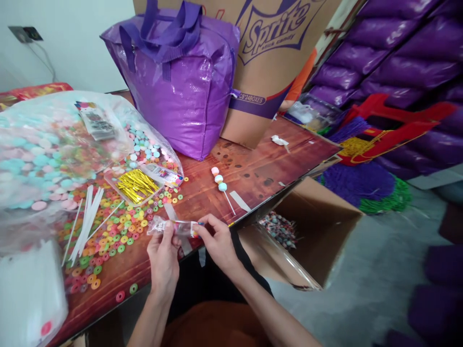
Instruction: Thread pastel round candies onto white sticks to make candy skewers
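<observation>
A purple bag [181, 106] stood beside a printed cardboard carton [265, 79]. Purple bundles [392, 72] lay stacked at the right. A socket [33, 33] sat on the pale wall [75, 29].

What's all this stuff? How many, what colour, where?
Table: one, brown, centre
Wrapper: one, clear and printed, table's near edge
Candy stick: one, pastel, on table
Candy rings: many, multicoloured, table's left
White sticks: several, white, on candy rings
Clear tray: one, transparent, behind candy rings
Gold strips: many, gold, in clear tray
Printed wrappers: two piles, multicoloured, near clear tray
Candy bag: one, clear, far left
Plastic sleeves: one stack, whitish, bottom left
Purple bag: one, purple, table's back
Printed box: one, brown, behind purple bag
Open box: one, brown, right of table
Purple packs: many, purple, stacked right
Tassels: several, blue, green, right
Red pieces: some, red, above tassels
Left hand: one, bare, holding wrapper
Right hand: one, bare, holding wrapper
</observation>
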`<action>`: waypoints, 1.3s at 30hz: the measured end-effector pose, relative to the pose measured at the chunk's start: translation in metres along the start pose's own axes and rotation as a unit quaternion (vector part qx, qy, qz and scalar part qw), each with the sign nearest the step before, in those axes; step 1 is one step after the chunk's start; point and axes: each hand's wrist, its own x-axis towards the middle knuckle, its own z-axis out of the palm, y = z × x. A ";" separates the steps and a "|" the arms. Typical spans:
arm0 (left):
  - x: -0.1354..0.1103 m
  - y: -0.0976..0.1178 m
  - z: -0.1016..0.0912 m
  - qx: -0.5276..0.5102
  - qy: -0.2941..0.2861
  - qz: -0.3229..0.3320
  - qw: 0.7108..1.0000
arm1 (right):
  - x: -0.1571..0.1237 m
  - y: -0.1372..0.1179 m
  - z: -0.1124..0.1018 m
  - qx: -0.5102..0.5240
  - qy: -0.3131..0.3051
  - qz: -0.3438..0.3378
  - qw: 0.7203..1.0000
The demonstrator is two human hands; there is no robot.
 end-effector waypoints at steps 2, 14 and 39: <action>-0.001 -0.001 0.003 -0.001 -0.007 0.016 1.000 | 0.001 -0.001 -0.001 0.017 0.000 0.005 1.000; 0.020 0.013 0.006 -0.068 0.029 -0.005 0.997 | 0.066 0.016 -0.049 -0.463 0.164 -0.041 0.870; 0.032 0.032 -0.006 -0.092 0.084 0.022 0.992 | -0.018 -0.007 -0.069 -0.129 -0.015 -0.252 0.959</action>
